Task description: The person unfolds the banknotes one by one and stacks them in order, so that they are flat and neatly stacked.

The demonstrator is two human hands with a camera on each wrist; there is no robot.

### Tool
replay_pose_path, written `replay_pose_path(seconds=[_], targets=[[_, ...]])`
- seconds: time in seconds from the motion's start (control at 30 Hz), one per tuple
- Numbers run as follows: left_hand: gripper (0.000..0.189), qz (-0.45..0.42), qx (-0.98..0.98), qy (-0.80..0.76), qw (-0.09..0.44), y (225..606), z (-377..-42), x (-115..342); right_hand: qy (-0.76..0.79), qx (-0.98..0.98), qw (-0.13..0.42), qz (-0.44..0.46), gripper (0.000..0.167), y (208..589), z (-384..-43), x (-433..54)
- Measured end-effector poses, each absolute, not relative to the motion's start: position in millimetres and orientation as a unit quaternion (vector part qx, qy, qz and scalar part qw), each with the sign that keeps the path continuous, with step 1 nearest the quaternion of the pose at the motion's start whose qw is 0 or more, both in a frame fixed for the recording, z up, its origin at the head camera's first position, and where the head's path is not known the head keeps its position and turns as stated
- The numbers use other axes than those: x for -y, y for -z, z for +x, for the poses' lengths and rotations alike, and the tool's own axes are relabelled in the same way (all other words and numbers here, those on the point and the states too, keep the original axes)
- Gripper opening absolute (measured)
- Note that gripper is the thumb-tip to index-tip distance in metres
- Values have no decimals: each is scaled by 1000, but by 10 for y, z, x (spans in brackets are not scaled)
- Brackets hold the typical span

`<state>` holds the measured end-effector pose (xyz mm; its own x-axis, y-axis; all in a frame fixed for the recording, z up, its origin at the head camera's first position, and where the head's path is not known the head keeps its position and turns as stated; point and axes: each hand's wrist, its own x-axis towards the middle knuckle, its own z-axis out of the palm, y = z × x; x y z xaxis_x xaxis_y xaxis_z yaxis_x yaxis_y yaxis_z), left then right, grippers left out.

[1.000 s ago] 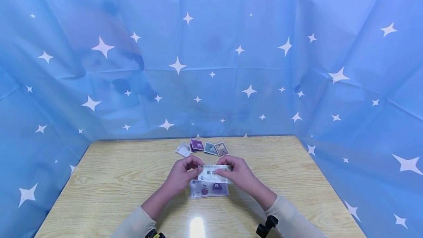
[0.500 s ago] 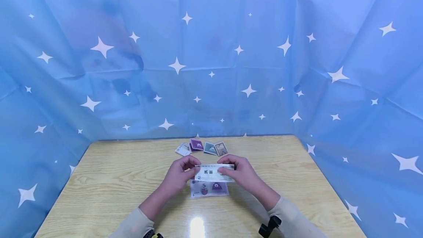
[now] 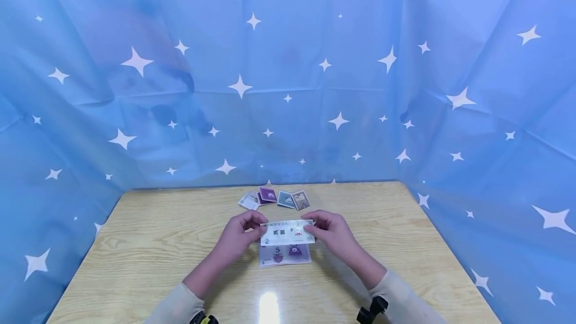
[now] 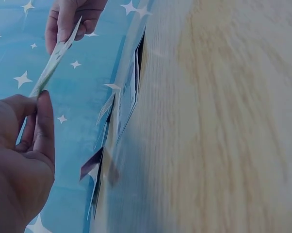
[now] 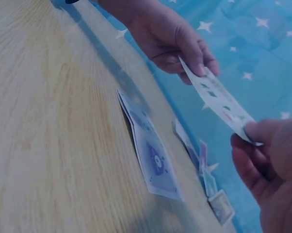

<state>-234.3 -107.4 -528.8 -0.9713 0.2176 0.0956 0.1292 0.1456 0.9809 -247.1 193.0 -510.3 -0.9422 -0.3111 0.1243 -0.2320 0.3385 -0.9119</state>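
With your left hand (image 3: 240, 235) and right hand (image 3: 334, 235) pinching opposite ends of the white note (image 3: 289, 234), raised above the table (image 3: 148, 259) near the purple note (image 3: 286, 259), hold it gently taut so it doesn't buckle.

upper note (image 3: 288, 238): whitish | lower note (image 3: 286, 259): lilac | table (image 3: 135, 254): tan woodgrain | backdrop (image 3: 288, 59): blue, white stars

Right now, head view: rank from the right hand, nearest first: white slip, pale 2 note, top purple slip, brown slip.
From the right hand:
1. pale 2 note: its right end is in that hand.
2. brown slip: beyond the hand, right end of the back row.
3. top purple slip: farther left in that row.
4. white slip: left end.
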Motion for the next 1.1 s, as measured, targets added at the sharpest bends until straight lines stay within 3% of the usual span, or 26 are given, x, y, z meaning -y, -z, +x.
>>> replay_pose_path(seconds=[1.1], targets=[[22, 233, -858, -450, 88, 5407, -2424, 1175, 466, -856, 95, -204, 24, 5406, -2464, -1926]])
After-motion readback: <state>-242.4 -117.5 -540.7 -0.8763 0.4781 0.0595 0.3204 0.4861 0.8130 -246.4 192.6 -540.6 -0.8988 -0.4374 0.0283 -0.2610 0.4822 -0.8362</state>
